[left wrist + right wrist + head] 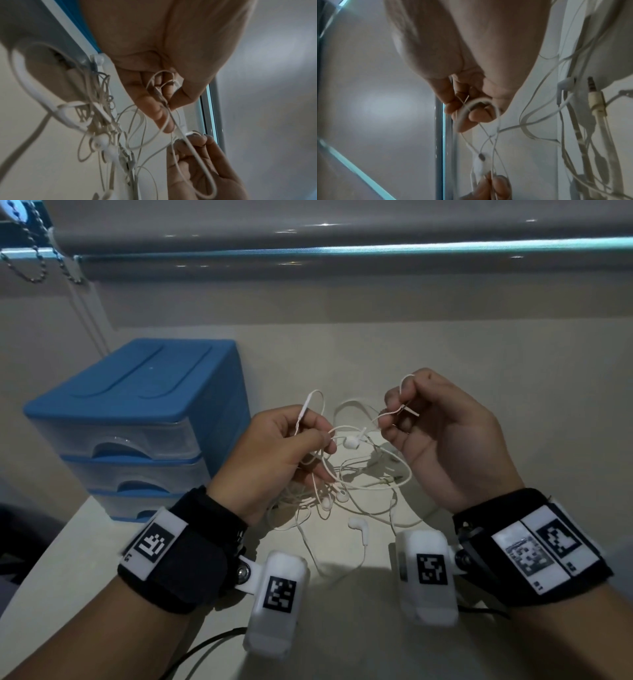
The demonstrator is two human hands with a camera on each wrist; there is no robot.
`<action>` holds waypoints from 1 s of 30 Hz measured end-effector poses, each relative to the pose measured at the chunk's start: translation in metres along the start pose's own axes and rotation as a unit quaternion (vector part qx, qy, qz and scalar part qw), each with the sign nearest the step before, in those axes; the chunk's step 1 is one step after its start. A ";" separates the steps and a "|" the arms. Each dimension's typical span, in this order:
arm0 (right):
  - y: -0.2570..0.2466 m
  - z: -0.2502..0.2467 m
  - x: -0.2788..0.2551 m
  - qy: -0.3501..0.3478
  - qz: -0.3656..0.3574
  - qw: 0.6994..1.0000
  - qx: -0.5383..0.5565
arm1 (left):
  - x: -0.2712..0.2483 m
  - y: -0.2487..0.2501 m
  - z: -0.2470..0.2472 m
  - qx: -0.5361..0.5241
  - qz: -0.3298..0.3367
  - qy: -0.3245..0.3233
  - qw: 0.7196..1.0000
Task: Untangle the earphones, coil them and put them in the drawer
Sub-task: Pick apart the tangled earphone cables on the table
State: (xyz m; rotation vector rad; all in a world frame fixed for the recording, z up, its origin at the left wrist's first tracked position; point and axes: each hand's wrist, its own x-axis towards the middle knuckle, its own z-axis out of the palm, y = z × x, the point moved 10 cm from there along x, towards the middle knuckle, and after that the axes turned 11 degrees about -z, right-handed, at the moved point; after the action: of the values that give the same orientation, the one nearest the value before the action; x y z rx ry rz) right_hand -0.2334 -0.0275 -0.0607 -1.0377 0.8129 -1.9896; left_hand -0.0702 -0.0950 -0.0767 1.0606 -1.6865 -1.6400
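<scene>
The pale surface [513,392] runs back to a wall; its near-left edge shows beside a blue drawer unit [137,419], drawers closed, standing at the left. Bare room lies to the right. Wrist bands carry square coded markers, one marked "L". The left hand [274,453] and right hand [442,433], raised, each pinch cord of the tangled white earphones [352,470], whose remainder trails on the surface between them

**Around the pale desk**

A pale, smooth tabletop [479,364] fills the head view. At twelve o'clock hangs a grey roller blind with a shiny bottom rail [342,251]. At eleven o'clock a silver beaded pull chain [37,273] loops down beside white window trim [87,313]. Thin black cables [205,645] trail at seven o'clock.
</scene>
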 end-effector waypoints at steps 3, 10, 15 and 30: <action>-0.001 0.002 -0.001 -0.017 0.013 0.998 0.052 | 0.001 0.001 0.000 0.012 0.013 0.002 1.000; -0.006 0.003 0.000 -0.031 -0.008 0.995 0.097 | 0.002 0.000 0.001 0.018 0.023 -0.007 1.000; -0.007 -0.004 0.003 0.003 -0.033 0.999 0.041 | 0.000 0.004 0.006 0.035 0.047 -0.033 0.998; 0.023 -0.009 0.002 -0.041 0.035 0.952 -0.300 | 0.001 0.004 0.006 -0.013 0.060 -0.047 0.997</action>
State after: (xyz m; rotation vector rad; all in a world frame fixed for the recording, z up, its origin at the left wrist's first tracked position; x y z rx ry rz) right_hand -0.2343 -0.0398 -0.0826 -1.3913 1.4377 -1.6538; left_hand -0.0765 -0.0930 -0.0731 0.8633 -1.7482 -1.6535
